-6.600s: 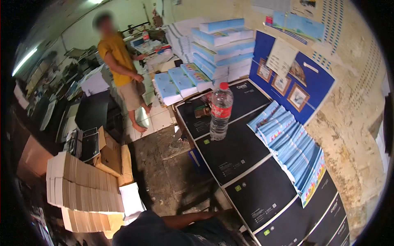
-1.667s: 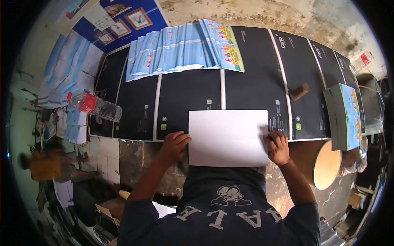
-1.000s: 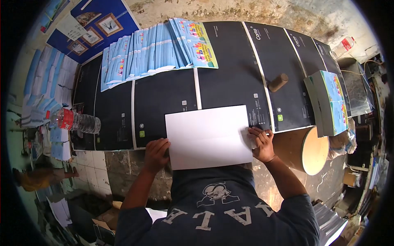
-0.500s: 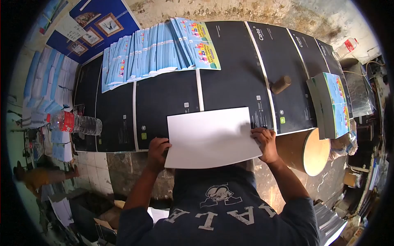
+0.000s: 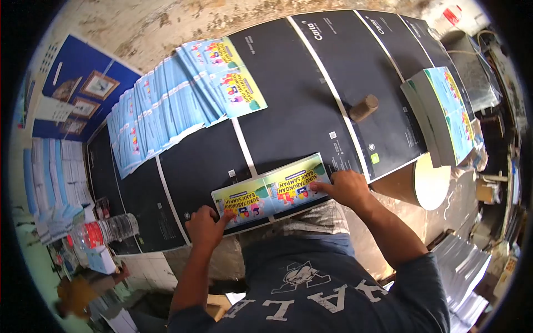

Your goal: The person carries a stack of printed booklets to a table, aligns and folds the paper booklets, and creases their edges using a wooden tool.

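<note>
A folded booklet (image 5: 261,206), with a yellow and light-blue cover printed twice with "Buku Tabungan Bank Sampah", lies at the near edge of the black tabletop. My left hand (image 5: 206,226) grips its left end, thumb resting on the cover and fingers at the edge. At the other end, my right hand (image 5: 348,188) presses its thumb onto the cover, its other fingers partly out of sight. Farther back, a row of similar booklets (image 5: 166,102) overlaps in a long fan. A thick stack of booklets (image 5: 444,114) stands at the table's right end.
A short brown cylinder (image 5: 364,108) stands on the black tabletop (image 5: 288,83). Water bottles lie at the left end (image 5: 105,230) and far right (image 5: 446,21). Paper stacks (image 5: 55,188) rise on the left. Beneath the table is a round wooden drum (image 5: 416,183). Another person (image 5: 83,291) is at lower left.
The blank white side has given way to the printed cover, and the sheet is now folded to about half its depth. My hands have shifted with it, and the head view has tilted.
</note>
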Tool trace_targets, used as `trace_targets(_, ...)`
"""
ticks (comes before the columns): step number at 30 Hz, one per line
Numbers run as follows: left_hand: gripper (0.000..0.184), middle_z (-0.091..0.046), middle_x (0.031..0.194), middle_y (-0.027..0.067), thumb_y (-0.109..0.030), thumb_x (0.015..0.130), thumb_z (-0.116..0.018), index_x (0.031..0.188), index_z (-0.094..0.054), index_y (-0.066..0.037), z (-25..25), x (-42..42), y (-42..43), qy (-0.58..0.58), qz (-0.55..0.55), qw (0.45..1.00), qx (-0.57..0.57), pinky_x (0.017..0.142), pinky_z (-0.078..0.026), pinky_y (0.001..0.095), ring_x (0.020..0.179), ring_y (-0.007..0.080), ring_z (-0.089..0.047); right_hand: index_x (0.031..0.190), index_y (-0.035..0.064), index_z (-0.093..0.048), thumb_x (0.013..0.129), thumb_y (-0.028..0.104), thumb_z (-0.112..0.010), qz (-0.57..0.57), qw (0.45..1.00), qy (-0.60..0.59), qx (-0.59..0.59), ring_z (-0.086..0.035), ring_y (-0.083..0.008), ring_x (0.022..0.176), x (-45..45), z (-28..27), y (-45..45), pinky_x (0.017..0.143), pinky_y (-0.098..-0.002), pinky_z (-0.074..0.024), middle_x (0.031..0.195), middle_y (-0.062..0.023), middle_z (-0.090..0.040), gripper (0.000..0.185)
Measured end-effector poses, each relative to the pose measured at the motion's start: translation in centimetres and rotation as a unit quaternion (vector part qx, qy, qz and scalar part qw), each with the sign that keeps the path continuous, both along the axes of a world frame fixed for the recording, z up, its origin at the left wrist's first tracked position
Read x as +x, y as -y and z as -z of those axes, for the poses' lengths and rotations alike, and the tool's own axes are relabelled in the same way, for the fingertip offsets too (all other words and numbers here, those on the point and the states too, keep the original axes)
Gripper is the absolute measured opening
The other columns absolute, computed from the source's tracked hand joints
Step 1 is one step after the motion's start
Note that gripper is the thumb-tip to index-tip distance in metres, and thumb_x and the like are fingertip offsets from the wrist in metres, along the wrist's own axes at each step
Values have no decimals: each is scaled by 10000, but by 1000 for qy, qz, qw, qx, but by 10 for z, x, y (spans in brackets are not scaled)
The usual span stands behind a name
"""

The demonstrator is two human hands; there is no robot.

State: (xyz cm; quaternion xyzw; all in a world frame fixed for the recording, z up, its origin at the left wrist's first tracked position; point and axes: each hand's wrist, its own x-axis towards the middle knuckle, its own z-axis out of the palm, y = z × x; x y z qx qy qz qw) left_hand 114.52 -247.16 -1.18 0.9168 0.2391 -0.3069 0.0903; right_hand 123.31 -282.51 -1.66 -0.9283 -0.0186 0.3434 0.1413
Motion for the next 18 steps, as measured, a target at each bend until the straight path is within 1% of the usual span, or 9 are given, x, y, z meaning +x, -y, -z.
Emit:
trace_targets(1,705,-639,902,94,-662,737,-758,1071,-703,-44,0,4,0,-1,8,1000,2,829,-422,488,941,300,-595,833,-21,-745,808,826,-526,3,1000,-4,4,-718,-389,845,0,1,1,781,-473,-549,824,-231,-718,874)
trace_targets(3,891,-561,1320,155,-620,746,-758,1438,-502,-119,1,7,-5,126,161,979,21,960,-406,519,1218,330,-520,819,-24,-744,805,823,-534,13,1000,-9,13,-719,-388,845,1,3,2,782,-473,-550,820,-232,-717,873)
trace_targets(6,875,-378,1549,92,-483,748,-774,1499,-423,-203,-13,41,-4,205,435,877,-13,1020,-376,494,1346,291,-425,799,-28,-743,798,814,-554,24,999,25,20,-720,-388,836,-5,3,2,772,-467,-555,809,-234,-715,864)
trace_targets(7,875,-378,1549,92,-483,748,-774,1499,-423,-203,-16,56,1,203,440,875,-13,1020,-376,494,1346,291,-425,802,-30,-742,793,813,-560,24,1000,14,14,-721,-389,832,-3,1,2,760,-465,-557,806,-236,-714,863)
trace_targets(9,950,-302,1623,19,-434,709,-793,1541,-367,-261,-19,84,14,163,708,687,28,1125,-320,478,1454,258,-331,822,-30,-746,782,813,-576,18,1000,1,9,-726,-388,832,0,1,2,744,-459,-567,821,-240,-717,861)
trace_targets(10,950,-302,1623,19,-434,709,-793,1541,-367,-261,-15,91,20,165,709,685,29,1125,-320,478,1454,258,-331,822,-30,-746,782,813,-576,20,1000,3,8,-726,-388,832,0,0,1,744,-459,-567,821,-240,-717,861)
trace_targets(12,1116,-247,1648,-40,-460,613,-832,1570,-291,-272,-2,106,33,122,808,576,-30,1183,-283,448,1507,222,-244,853,-26,-748,778,810,-587,32,999,-16,2,-729,-383,848,2,-2,1,770,-457,-571,844,-237,-723,854)
trace_targets(14,1206,-209,1662,-40,-466,562,-847,1585,-237,-280,-8,120,41,33,799,598,-57,1221,-241,421,1532,187,-179,882,-19,-750,781,799,-597,42,999,-24,0,-731,-379,864,4,0,1,784,-452,-574,870,-230,-730,838)
trace_targets(18,815,-312,1622,-11,-345,797,-704,1535,-366,-268,2,126,42,14,788,604,-118,1195,-288,435,1501,222,-264,854,-12,-754,774,783,-616,49,998,-36,5,-731,-372,856,9,1,2,767,-444,-579,860,-233,-727,811)
